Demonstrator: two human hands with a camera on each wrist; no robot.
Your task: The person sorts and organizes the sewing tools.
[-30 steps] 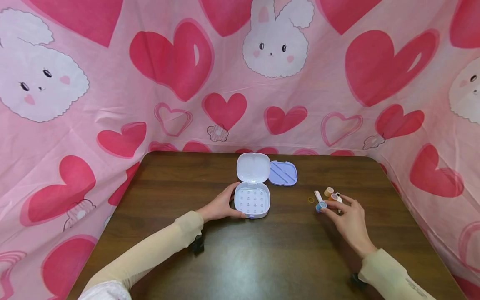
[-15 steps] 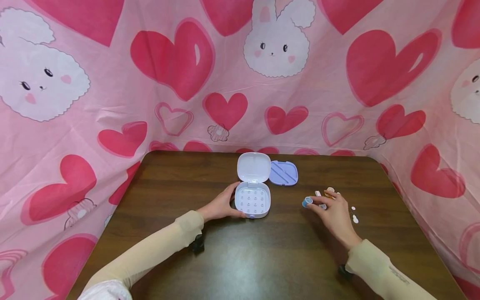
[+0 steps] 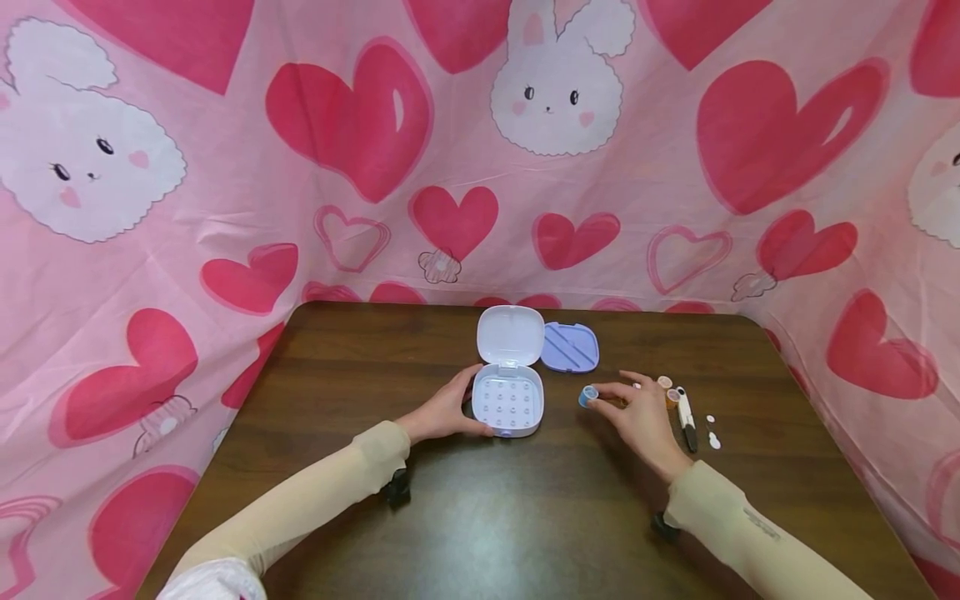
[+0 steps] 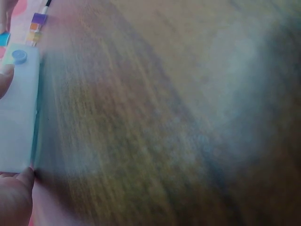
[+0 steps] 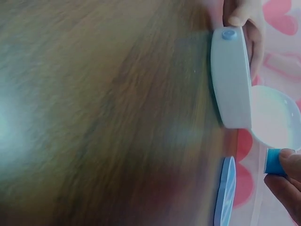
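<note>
The right hand [image 3: 641, 421], pinching a blue spool [image 5: 273, 161], is farther from the right edge of the tabletop [image 3: 525, 517] than before, nearer the white box [image 5: 230, 80] the left hand [image 3: 440, 412] still grips; the spool seems lifted.

case [image 3: 507, 401] on table [image 3: 525, 517] | tray [image 3: 573, 347] right of lid [image 3: 511, 335] | 2 spools [image 3: 672, 400] left of tool [image 3: 686, 416]

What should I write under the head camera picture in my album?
One left hand holds an open white sewing box while the right hand pinches a blue thread spool.
</note>
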